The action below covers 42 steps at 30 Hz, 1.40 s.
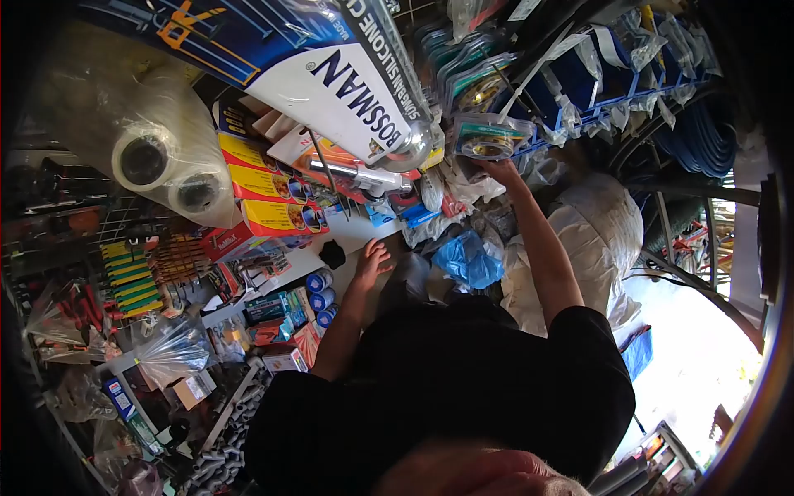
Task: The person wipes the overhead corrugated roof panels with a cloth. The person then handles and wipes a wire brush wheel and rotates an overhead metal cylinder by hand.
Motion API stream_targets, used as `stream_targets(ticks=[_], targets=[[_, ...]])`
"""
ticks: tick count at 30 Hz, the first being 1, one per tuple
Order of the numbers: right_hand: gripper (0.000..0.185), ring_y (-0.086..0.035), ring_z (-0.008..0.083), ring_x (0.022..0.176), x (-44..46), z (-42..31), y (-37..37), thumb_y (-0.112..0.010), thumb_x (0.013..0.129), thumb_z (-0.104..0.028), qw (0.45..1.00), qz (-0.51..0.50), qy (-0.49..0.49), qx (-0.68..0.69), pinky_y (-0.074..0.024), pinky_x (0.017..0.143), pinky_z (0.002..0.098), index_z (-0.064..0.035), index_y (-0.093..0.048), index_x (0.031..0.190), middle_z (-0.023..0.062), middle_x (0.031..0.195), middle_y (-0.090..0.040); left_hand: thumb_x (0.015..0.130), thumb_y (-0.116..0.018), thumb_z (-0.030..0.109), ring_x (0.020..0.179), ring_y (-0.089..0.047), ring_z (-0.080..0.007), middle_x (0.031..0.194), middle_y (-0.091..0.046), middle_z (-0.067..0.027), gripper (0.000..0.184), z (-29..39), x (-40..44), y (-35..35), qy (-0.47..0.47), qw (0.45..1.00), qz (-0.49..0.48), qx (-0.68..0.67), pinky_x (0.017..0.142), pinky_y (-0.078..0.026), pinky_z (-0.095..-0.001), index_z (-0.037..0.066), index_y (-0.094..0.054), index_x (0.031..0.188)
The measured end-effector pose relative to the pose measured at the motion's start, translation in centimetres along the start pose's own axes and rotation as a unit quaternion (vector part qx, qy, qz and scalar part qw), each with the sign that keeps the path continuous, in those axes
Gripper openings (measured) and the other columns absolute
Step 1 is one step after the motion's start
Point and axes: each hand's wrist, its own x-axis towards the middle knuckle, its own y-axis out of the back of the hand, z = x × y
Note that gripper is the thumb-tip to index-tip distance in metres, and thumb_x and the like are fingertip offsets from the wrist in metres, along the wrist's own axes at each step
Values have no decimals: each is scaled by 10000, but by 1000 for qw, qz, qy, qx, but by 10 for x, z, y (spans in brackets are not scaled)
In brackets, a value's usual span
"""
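My right hand (pixel 499 171) is raised at the end of an outstretched arm. It grips the lower edge of a clear blister pack (pixel 494 138) with a green card and a round yellowish item inside; some fingers are hidden under it. More blister packs (pixel 480 88) of the same look hang in a row just above. My left hand (pixel 376 261) is low in front of my body, its fingers slightly curled and apart, with nothing in it. A blue plastic bag (pixel 468 258) lies between the two arms.
A large hanging BOSSMAN package (pixel 331 91) juts in overhead. Plastic-wrapped rolls (pixel 169 169) and yellow-red boxes (pixel 281 217) are at left. Blue bins (pixel 595 99) line the upper right. White sacks (pixel 571 248) stand beside my right arm; grey pipe fittings (pixel 223 438) lie lower left.
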Motion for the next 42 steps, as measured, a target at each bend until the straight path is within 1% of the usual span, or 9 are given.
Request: stream_targets(ticks=[6,11,20,26,31,33,37,38,42], targets=[[384,-656,261,1164,47,41,-5,-778,888,-157,953,-94,257,-129,-515,1013,404,-88,-693,1256,113,1267,-696,989,-613,219,1182,-622,-258,1434,-527,-76,625,-10,-14,59,-29,996,85,-16,800,-618,-461,188,-347,1554],[458,-629,286,1210,66,45,-7,-764,901,-251,971,-83,188,-118,-499,1041,410,-86,-651,1313,116,1323,-662,973,-643,232,1144,-634,-282,1397,-542,-84,660,-53,-44,100,-53,991,116,-28,824,-601,-515,193,-333,1554],[555,-615,288,1244,72,38,-19,-766,895,-328,985,-27,122,-116,-496,1040,402,-80,-607,1365,125,1399,-614,968,-658,238,1128,-631,-369,1376,-538,-128,709,-129,-113,124,59,986,146,-53,835,-582,-570,179,-277,1562],[622,-606,289,1267,61,53,-28,-767,891,-379,993,9,46,-111,-494,1039,397,-76,-577,1400,132,1449,-582,1016,-591,252,1045,-671,-244,1243,-621,-62,581,-162,-156,119,26,989,129,-66,793,-609,-402,201,-330,1532],[679,-599,290,1287,47,65,-35,-768,887,-422,993,60,-80,-66,-492,1038,393,-73,-553,1428,137,1492,-555,996,-625,264,1031,-667,-257,1229,-617,-38,580,-177,-171,119,38,984,149,-93,803,-606,-425,216,-363,1512],[759,-629,291,1229,18,47,-34,-817,867,-409,994,101,47,5,-504,1016,376,-36,-513,1454,200,1476,-541,984,-644,269,1026,-666,-261,1222,-616,-35,586,-183,-175,119,51,978,178,-92,804,-605,-438,217,-375,1503],[917,-638,323,1176,-60,2,-38,-855,830,-487,977,190,-99,24,-518,975,377,31,-447,1467,279,1346,-588,973,-643,281,1055,-664,-293,1257,-605,-83,613,-202,-185,118,47,973,193,-116,839,-581,-537,196,-375,1518],[904,-641,306,1155,-73,13,-32,-851,838,-479,978,179,-104,24,-520,964,374,35,-447,1462,271,1326,-601,988,-616,301,1097,-660,-314,1329,-593,-105,618,-204,-184,120,49,977,185,-95,888,-556,-600,183,-362,1540],[764,-650,217,1036,-145,36,-22,-818,880,-438,981,110,-150,51,-524,886,360,45,-512,1387,188,1165,-685,969,-659,297,1088,-668,-293,1303,-591,-98,661,-227,-177,121,34,981,172,-88,868,-572,-583,184,-353,1544]])
